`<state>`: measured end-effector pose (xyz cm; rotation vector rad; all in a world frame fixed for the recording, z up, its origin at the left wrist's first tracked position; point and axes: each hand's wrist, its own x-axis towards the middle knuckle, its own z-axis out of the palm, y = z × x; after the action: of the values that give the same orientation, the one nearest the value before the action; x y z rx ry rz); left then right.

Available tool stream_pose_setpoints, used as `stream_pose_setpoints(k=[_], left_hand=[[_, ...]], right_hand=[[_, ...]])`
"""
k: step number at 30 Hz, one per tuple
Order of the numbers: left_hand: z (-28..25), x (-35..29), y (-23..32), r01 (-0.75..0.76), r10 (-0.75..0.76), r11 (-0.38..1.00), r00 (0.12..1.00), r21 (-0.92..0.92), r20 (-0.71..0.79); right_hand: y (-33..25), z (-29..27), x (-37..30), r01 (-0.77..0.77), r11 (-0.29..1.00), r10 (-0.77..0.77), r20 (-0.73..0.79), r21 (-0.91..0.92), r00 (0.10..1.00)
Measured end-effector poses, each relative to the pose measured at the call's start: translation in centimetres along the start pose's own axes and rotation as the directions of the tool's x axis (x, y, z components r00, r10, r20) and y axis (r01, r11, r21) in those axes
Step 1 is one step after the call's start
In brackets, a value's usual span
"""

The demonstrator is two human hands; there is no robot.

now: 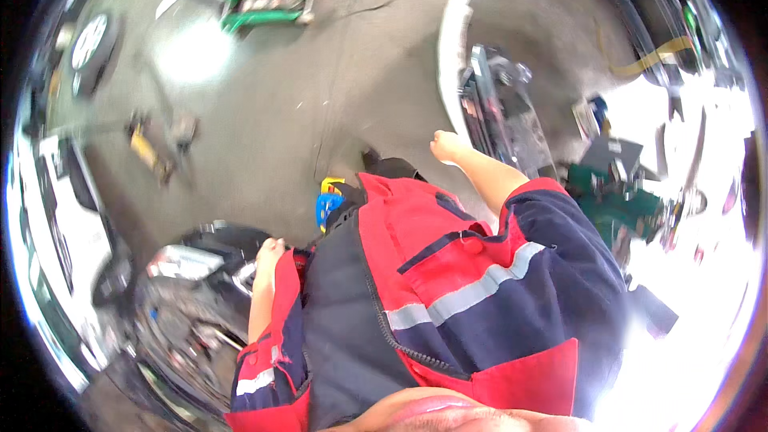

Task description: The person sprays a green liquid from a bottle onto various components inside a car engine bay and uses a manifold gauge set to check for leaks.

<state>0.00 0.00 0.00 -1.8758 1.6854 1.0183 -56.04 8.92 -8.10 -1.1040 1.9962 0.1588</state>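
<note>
Holding right hand [450, 147] near centre, left hand [270, 251] lower left, probably for balance; can't tell either grip's openness or contents. Green jack [270, 6] upper left.

green floor jack [269, 6] | wheel [90, 42], upper left | yellow tool [146, 152]

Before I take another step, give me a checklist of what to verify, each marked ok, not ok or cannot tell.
1. Right hand empty: cannot tell; fingers look curled, palm hidden.
2. Left hand empty: cannot tell; it is blurred.
3. Gloves on: not ok; both hands are bare.
4. Red-and-navy jacket zipped: not ok; its front hangs open.
5. Green floor jack away from both hands: ok; it stands ahead and to the left, apart from them.
</note>
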Motion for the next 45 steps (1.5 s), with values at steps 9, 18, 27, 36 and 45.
stream_pose_setpoints(k=[9, 18, 27, 36, 45], left_hand=[[-5.5, 14.9, -4.3, -0.266, 0.252, 0.844, 0.963, 0.465, 0.094], [-9.3, 27.2, 22.2, -0.504, 0.387, 0.772, 0.856, 0.387, 0.342], [-25.4, 33.3, 58.9, -0.827, 0.758, 0.274, 0.5, 0.491, 0.42], [-26.2, 29.0, 91.4, -0.932, 0.824, 0.174, 0.315, 0.319, 0.47], [-26.7, 38.2, 98.2, -0.886, 0.491, 0.387, 0.434, 0.257, 0.756]], right_hand=[[10.0, 1.7, -7.5, -0.289, 0.929, 0.277, 0.084, 0.232, 0.957], [11.2, -5.0, -2.9, -0.319, 0.848, 0.324, 0.062, 0.423, 0.944], [16.2, -8.5, -0.9, -0.281, 0.959, 0.276, -0.248, 0.015, 0.929], [16.0, -2.0, 0.0, -0.737, 0.47, 0.759, 0.203, 0.486, 0.618], [23.9, -26.9, 21.9, -0.256, 0.908, 0.329, -0.185, 0.332, 0.926]])
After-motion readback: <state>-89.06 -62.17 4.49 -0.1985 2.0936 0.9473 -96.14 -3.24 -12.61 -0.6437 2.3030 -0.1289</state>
